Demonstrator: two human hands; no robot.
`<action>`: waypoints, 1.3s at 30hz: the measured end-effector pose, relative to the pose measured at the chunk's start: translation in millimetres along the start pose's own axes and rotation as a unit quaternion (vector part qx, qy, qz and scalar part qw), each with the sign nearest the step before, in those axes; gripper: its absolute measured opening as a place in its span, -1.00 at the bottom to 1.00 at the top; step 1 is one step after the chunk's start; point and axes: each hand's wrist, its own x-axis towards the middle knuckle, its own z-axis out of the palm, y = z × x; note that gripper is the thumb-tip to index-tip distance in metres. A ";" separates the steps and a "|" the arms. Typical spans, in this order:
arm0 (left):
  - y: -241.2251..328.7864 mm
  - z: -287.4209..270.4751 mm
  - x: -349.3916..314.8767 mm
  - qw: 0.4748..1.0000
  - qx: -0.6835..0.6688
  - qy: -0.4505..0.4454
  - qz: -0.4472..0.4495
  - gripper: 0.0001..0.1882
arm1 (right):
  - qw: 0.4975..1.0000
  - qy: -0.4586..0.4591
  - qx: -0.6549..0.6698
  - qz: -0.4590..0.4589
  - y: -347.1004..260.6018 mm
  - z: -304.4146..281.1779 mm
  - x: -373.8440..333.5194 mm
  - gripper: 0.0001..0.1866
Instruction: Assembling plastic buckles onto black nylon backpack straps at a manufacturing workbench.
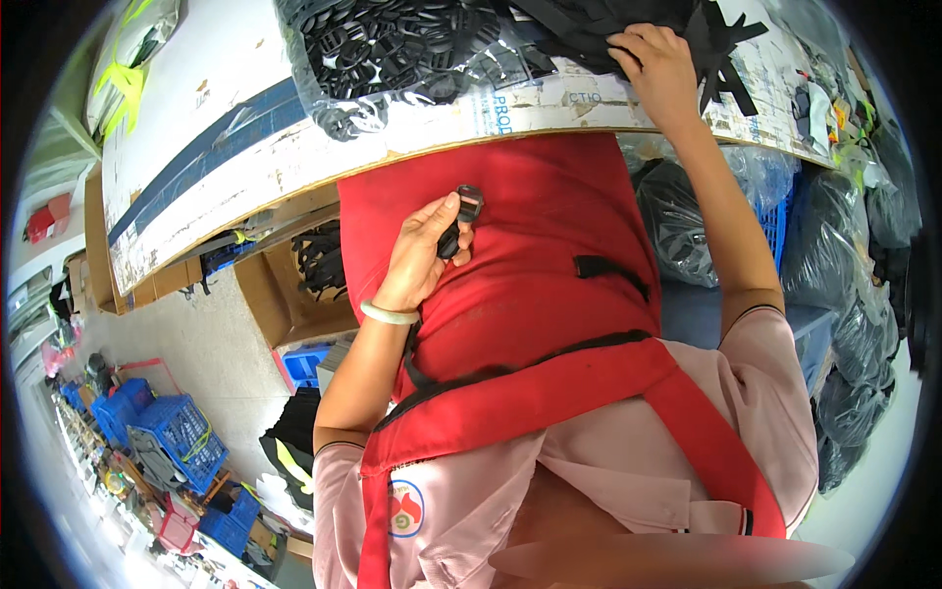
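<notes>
My left hand [424,245] is closed around small black plastic buckles in front of the red apron. One buckle [470,201] sticks up between thumb and fingers with its slots showing. Another black piece [448,241] lies against the curled fingers, partly covered. At the far right of the table, my right hand [659,74] reaches onto a pile of black webbing straps [724,59]. Its fingers are bent down on the straps, and the part in their grip is mostly hidden. A clear plastic bag full of black buckles [392,49] lies to the left of the straps.
The worn white table [231,162] has a curved front edge just beyond my apron [510,255]. Under it at left stands a cardboard box [270,290] with black parts. Plastic-wrapped bundles [844,324] crowd the right side. Blue crates [182,437] stand on the floor at left.
</notes>
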 end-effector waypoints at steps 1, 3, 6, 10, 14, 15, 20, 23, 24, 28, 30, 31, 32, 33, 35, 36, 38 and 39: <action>0.2 -0.6 0.4 1.000 -0.003 0.005 0.001 -0.77 | 0.999 -0.026 0.033 0.006 1.0 -1.7 -0.5 -0.76; 1.3 -2.4 1.9 0.999 0.031 0.001 0.032 -0.79 | 0.992 -0.080 0.094 0.030 -7.7 -13.4 5.0 -0.80; -1.3 -5.3 1.5 0.999 0.028 0.019 0.040 -0.81 | 0.989 -0.069 0.099 0.080 -13.1 -8.1 0.3 -0.82; 1.5 -3.5 0.3 0.998 0.029 0.026 0.040 -0.82 | 0.982 -0.107 0.112 0.105 -6.2 -17.6 -2.9 -0.78; 6.6 8.6 4.2 0.990 0.088 0.053 0.097 -0.83 | 0.969 -0.030 0.210 0.128 -42.9 -55.1 10.8 -0.82; 8.1 9.2 3.8 0.983 0.114 0.060 0.128 -0.84 | 0.957 -0.028 0.266 0.116 -62.2 -56.5 7.8 -0.82; 14.8 24.4 9.7 0.959 0.161 0.080 0.219 -0.86 | 0.626 -0.332 0.637 0.302 -149.0 -68.8 -11.1 -0.81; 14.0 27.9 8.9 0.944 0.191 0.100 0.249 -0.87 | 0.554 -0.345 0.678 0.339 -157.8 -54.5 -20.2 -0.77; 14.2 26.4 8.3 0.931 0.221 0.113 0.268 -0.87 | 0.512 -0.345 0.695 0.368 -160.0 -51.1 -21.3 -0.77; 8.5 18.5 11.4 0.853 0.316 0.127 0.395 -0.86 | 0.437 -0.348 0.725 0.403 -166.6 -44.5 -22.8 -0.76; 11.4 16.3 12.6 0.810 0.370 0.140 0.434 -0.86 | 0.405 -0.320 0.754 0.407 -171.7 -41.6 -23.7 -0.76; 12.1 15.9 13.1 0.761 0.422 0.151 0.469 -0.86 | 0.372 -0.290 0.780 0.410 -173.9 -40.4 -23.8 -0.76; 11.5 14.9 14.5 0.761 0.422 0.153 0.468 -0.86 | 0.372 -0.292 0.780 0.410 -175.2 -39.8 -22.6 -0.76; 11.9 13.5 15.2 0.755 0.427 0.153 0.474 -0.86 | 0.367 -0.278 0.790 0.406 -177.3 -39.7 -20.1 -0.76; 11.7 12.9 13.5 0.748 0.432 0.155 0.479 -0.86 | 0.360 -0.264 0.800 0.401 -179.7 -38.4 -18.5 -0.76; 11.3 13.5 12.5 0.736 0.444 0.149 0.489 -0.85 | 0.386 -0.268 0.790 0.394 -180.3 -37.0 -19.0 -0.76; 11.3 11.7 11.5 0.723 0.456 0.144 0.498 -0.85 | 0.411 -0.273 0.779 0.386 -183.4 -32.5 -20.3 -0.76; 12.2 9.2 12.8 0.705 0.476 0.139 0.508 -0.83 | 0.445 -0.262 0.766 0.382 -186.0 -29.0 -21.2 -0.76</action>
